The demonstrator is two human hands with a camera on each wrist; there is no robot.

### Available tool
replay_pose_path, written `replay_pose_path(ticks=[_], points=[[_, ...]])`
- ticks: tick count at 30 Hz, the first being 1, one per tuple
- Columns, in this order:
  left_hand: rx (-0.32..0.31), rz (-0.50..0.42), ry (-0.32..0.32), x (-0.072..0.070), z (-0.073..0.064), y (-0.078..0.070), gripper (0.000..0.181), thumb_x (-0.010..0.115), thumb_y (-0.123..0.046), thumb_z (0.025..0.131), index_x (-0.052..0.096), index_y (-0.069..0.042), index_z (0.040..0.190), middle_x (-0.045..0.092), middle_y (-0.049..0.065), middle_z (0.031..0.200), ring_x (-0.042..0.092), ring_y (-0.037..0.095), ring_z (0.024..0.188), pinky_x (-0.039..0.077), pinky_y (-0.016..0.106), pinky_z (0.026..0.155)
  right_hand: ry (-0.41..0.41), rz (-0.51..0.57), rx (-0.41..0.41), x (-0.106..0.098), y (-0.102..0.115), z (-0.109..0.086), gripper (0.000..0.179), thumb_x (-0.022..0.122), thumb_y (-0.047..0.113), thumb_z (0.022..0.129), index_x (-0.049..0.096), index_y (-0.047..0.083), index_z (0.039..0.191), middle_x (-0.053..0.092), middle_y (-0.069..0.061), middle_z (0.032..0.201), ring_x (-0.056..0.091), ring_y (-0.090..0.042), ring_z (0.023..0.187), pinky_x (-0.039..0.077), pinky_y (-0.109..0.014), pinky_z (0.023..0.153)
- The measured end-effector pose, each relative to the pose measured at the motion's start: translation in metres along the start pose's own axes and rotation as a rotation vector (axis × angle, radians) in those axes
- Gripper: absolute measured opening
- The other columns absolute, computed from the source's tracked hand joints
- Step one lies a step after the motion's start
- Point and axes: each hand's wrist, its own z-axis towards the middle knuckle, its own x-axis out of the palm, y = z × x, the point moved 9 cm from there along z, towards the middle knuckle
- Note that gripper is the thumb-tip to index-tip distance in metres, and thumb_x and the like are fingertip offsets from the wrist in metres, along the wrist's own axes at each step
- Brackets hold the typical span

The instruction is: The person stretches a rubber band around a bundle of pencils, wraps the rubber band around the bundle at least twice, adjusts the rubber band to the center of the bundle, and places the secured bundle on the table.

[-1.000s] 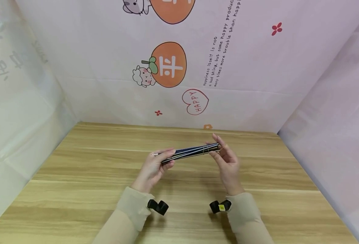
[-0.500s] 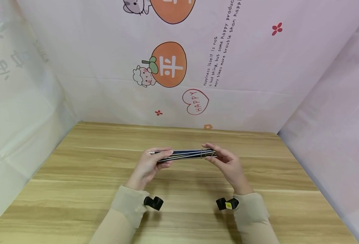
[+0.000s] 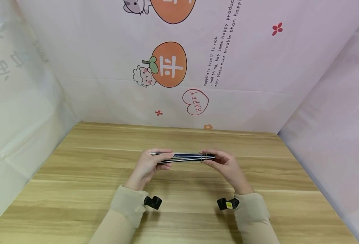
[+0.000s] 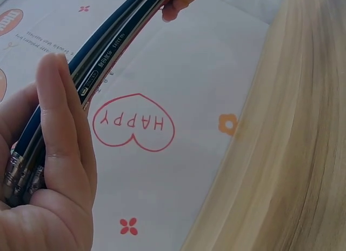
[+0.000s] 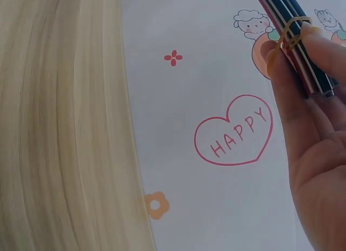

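A bundle of dark pencils (image 3: 187,157) with pale stripes is held level above the table, crosswise in the head view. My left hand (image 3: 147,166) grips its left end, thumb on the near side. Metal ferrules (image 4: 15,167) stick out past that palm in the left wrist view. At the other end my right hand (image 3: 229,166) pinches a tan rubber band (image 5: 296,20) with thumb and fingertips. The band loops round the pencils and runs over a fingertip in the right wrist view. Flat pencil ends (image 5: 324,92) point toward the right palm.
The wood-grain table (image 3: 75,189) lies beneath both hands. A printed white cloth (image 3: 243,101) with a red heart and orange fruit drawings hangs behind it, and pale cloth walls (image 3: 335,101) stand at either side. Black wrist cameras (image 3: 153,202) sit on both sleeves.
The bundle has gone from tilted up at the right to nearly level. My right fingers have moved from beyond its end to close round it, the rubber band shifting with them.
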Motion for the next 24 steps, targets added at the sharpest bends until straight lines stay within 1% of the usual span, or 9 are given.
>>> replay_pose_path(ticks=[4, 7, 10, 14, 15, 18, 21, 22, 24], points=[[0.003, 0.012, 0.015, 0.002, 0.000, 0.000, 0.041, 0.071, 0.000, 0.088, 0.059, 0.015, 0.124, 0.075, 0.016, 0.099, 0.071, 0.012, 0.063, 0.061, 0.022, 0.062, -0.020, -0.019, 0.055, -0.001, -0.005, 0.000, 0.030, 0.073, 0.004, 0.088, 0.070, 0.000, 0.117, 0.070, -0.007, 0.121, 0.065, -0.004, 0.100, 0.055, -0.018, 0.075], [0.002, 0.009, 0.028, 0.003, 0.000, 0.001, 0.043, 0.070, 0.001, 0.089, 0.057, 0.017, 0.126, 0.075, 0.012, 0.095, 0.072, 0.012, 0.064, 0.061, 0.021, 0.062, -0.066, -0.032, 0.076, -0.004, -0.007, 0.000, 0.025, 0.075, 0.005, 0.086, 0.072, 0.004, 0.112, 0.071, -0.007, 0.118, 0.064, -0.004, 0.099, 0.054, -0.017, 0.074], [0.002, 0.004, 0.040, 0.005, 0.000, 0.000, 0.045, 0.070, 0.001, 0.088, 0.055, 0.018, 0.128, 0.076, 0.008, 0.089, 0.072, 0.011, 0.065, 0.061, 0.020, 0.063, -0.128, -0.023, 0.066, -0.006, -0.006, 0.001, 0.021, 0.075, 0.003, 0.085, 0.072, 0.000, 0.106, 0.071, 0.000, 0.112, 0.063, -0.004, 0.096, 0.054, -0.016, 0.073], [0.012, -0.006, 0.042, 0.004, 0.000, -0.001, 0.045, 0.070, 0.001, 0.088, 0.055, 0.019, 0.127, 0.076, 0.007, 0.088, 0.072, 0.010, 0.065, 0.061, 0.020, 0.064, -0.202, 0.037, 0.040, -0.012, -0.005, 0.003, 0.025, 0.074, -0.007, 0.082, 0.064, -0.013, 0.104, 0.061, 0.008, 0.109, 0.062, -0.004, 0.092, 0.055, -0.015, 0.079], [0.014, -0.008, 0.041, 0.003, 0.000, -0.001, 0.045, 0.069, 0.002, 0.088, 0.055, 0.019, 0.127, 0.076, 0.008, 0.089, 0.072, 0.010, 0.065, 0.061, 0.020, 0.064, -0.211, 0.047, 0.045, -0.014, -0.005, 0.002, 0.026, 0.074, -0.008, 0.082, 0.063, -0.013, 0.105, 0.060, 0.008, 0.108, 0.062, -0.003, 0.093, 0.055, -0.015, 0.081], [0.020, -0.010, 0.044, 0.002, 0.000, -0.002, 0.042, 0.069, 0.003, 0.089, 0.056, 0.019, 0.125, 0.075, 0.015, 0.098, 0.072, 0.011, 0.066, 0.061, 0.020, 0.065, -0.198, 0.068, 0.077, -0.017, -0.007, 0.002, 0.028, 0.074, -0.009, 0.082, 0.064, -0.012, 0.108, 0.062, 0.007, 0.109, 0.064, -0.004, 0.093, 0.057, -0.016, 0.083], [0.019, -0.003, 0.063, 0.004, 0.000, -0.003, 0.041, 0.068, 0.002, 0.089, 0.057, 0.018, 0.126, 0.072, 0.022, 0.107, 0.072, 0.011, 0.068, 0.061, 0.021, 0.067, -0.145, 0.049, 0.140, -0.015, -0.011, 0.001, 0.029, 0.076, 0.001, 0.084, 0.069, -0.005, 0.111, 0.066, 0.007, 0.110, 0.065, -0.004, 0.096, 0.057, -0.018, 0.084], [0.018, -0.004, 0.070, 0.004, 0.000, -0.003, 0.041, 0.068, 0.002, 0.089, 0.057, 0.018, 0.126, 0.072, 0.023, 0.109, 0.072, 0.011, 0.068, 0.061, 0.021, 0.067, -0.129, 0.047, 0.158, -0.015, -0.012, 0.001, 0.031, 0.077, 0.004, 0.084, 0.069, -0.006, 0.112, 0.067, 0.008, 0.111, 0.065, -0.005, 0.097, 0.057, -0.019, 0.084], [0.015, -0.015, 0.089, 0.006, -0.001, -0.003, 0.041, 0.067, 0.000, 0.091, 0.056, 0.018, 0.126, 0.072, 0.021, 0.109, 0.073, 0.012, 0.069, 0.062, 0.022, 0.068, -0.116, 0.034, 0.200, -0.014, -0.016, 0.000, 0.034, 0.078, 0.010, 0.084, 0.069, -0.005, 0.114, 0.067, 0.010, 0.112, 0.064, -0.004, 0.099, 0.057, -0.019, 0.085]])
